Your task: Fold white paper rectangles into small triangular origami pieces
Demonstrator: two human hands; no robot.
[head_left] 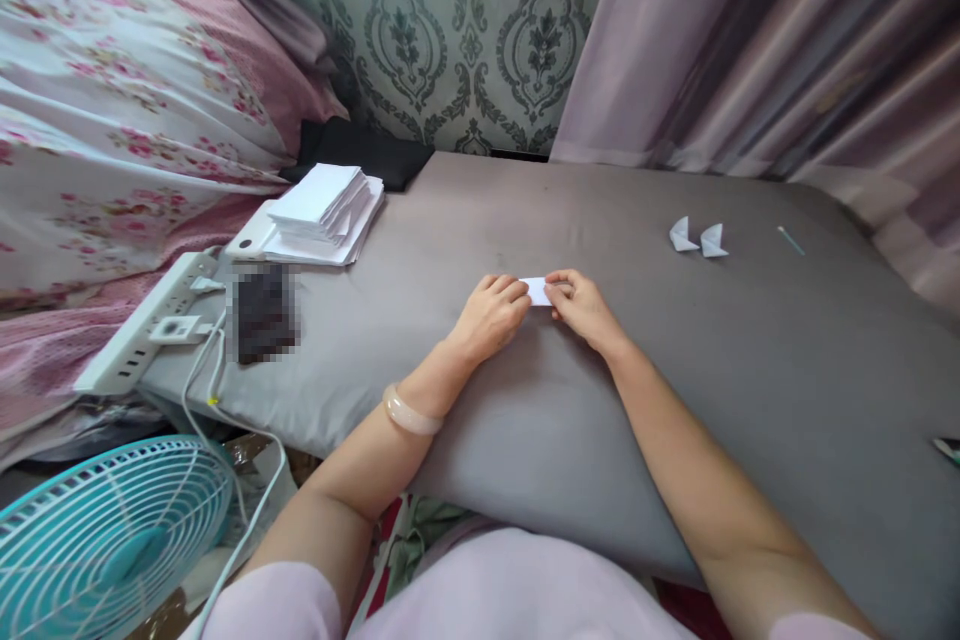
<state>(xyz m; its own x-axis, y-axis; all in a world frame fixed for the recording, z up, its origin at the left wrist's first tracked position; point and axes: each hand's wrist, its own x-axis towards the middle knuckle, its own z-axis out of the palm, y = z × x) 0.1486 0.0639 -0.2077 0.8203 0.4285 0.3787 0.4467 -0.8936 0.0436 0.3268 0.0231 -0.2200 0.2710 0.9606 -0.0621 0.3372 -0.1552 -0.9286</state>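
A small white piece of paper (pixel 535 291) is held between my two hands just above the grey-covered table (pixel 450 220). My left hand (pixel 493 314) is closed on its left end, knuckles upward, with a pale bangle on that wrist. At the other end, my right hand (pixel 583 308) pinches the paper between thumb and fingers. Parts of the paper are hidden under the fingers. Two folded white paper shapes (pixel 682 235) stand side by side to the right, beyond my right hand.
A stack of white paper (pixel 319 210) lies at the back left beside a black item (pixel 360 152). Along the left edge are a power strip (pixel 154 320), cables and a blurred dark object (pixel 262 315). A turquoise fan (pixel 120 530) stands below. A thin stick (pixel 790 240) lies far right.
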